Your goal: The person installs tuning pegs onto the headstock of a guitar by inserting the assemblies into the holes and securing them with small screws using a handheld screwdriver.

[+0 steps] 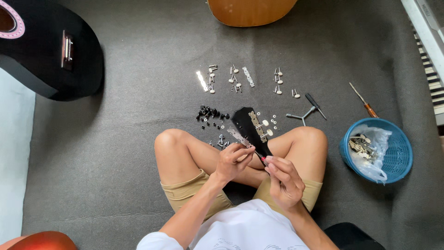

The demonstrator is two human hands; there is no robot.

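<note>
Two hands busy | our left hand (232,159) pinched a metal tuner strip (238,137) at headstock (249,129), 12 o'clock of lap | right hand (283,180) closed on small red-tipped tool (263,159) | risk, we judged: loose screws (210,113) at 11 o'clock scattering w/ a knee bump.

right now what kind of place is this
Probably an informal guitar repair spot on a carpeted floor. Guitar bodies lie around: a black guitar and a brown guitar. Rows of tuning pegs are laid out, and the left hand holds a black headstock.
</note>
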